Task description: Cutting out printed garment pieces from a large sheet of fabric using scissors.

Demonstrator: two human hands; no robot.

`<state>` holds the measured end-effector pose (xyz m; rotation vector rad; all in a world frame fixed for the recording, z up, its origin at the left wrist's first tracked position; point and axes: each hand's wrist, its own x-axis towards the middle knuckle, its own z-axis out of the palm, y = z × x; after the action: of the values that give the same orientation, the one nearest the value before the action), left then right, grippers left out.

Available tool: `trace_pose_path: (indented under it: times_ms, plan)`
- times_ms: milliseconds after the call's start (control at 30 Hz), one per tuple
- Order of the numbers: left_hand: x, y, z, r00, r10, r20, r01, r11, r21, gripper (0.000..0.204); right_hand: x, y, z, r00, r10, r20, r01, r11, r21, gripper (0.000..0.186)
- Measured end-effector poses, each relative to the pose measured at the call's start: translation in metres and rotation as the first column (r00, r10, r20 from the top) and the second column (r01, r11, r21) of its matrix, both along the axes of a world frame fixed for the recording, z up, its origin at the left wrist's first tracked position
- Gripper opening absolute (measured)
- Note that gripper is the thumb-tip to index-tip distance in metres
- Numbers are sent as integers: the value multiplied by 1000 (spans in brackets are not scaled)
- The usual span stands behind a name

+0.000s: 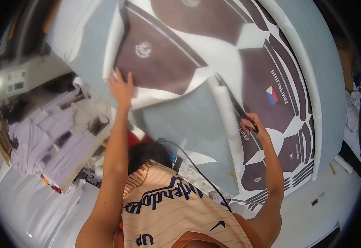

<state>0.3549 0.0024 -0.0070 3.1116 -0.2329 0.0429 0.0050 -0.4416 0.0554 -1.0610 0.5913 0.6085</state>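
Observation:
A large white sheet (221,55) printed with dark brown garment pattern pieces lies over a grey-blue table. My right hand (253,125) grips the handles of long dark scissors (235,101). Their blades point away and to the left, with the tips at a gap in the white margin beside a brown piece. My left hand (121,87) rests with spread fingers on the lower left corner of that brown panel (160,53), which bears a round pale emblem. Its near margin is separated from the sheet on the right, and the cut edge there curls up. Whether the blades are apart is unclear.
Bare grey-blue tabletop (184,120) shows between the cut edges. Piles of white cloth (52,136) lie on a lower surface at left. A black cable (199,171) runs along the table's near edge. On the right, the pale floor (298,202) holds scraps.

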Motion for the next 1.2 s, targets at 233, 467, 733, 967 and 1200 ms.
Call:
trace_pose_path:
  times_ms: [233, 467, 733, 967, 1200]
  plan:
    - [-34, -56, 48, 981, -110, -160, 136, 977, 162, 89, 6, 4, 3, 996, 50, -73, -54, 997, -56, 32]
    - [-110, -152, 86, 690, -657, -305, 618, 753, -225, 44, -3, 11, 11, 995, 34, -99, -43, 995, -95, 30]
    - [-110, -123, 70, 757, -570, -319, 453, 810, -371, 16, 4, 21, 13, 991, 42, -125, -60, 988, -145, 31]
    - [-112, -121, 64, 703, -646, -296, 532, 755, -384, 15, 28, 32, 11, 1000, 6, -24, -11, 976, -217, 30]
    - [-113, -118, 57, 684, -655, -320, 537, 750, -388, 15, 46, 24, 10, 996, 29, -90, -53, 960, -276, 31]
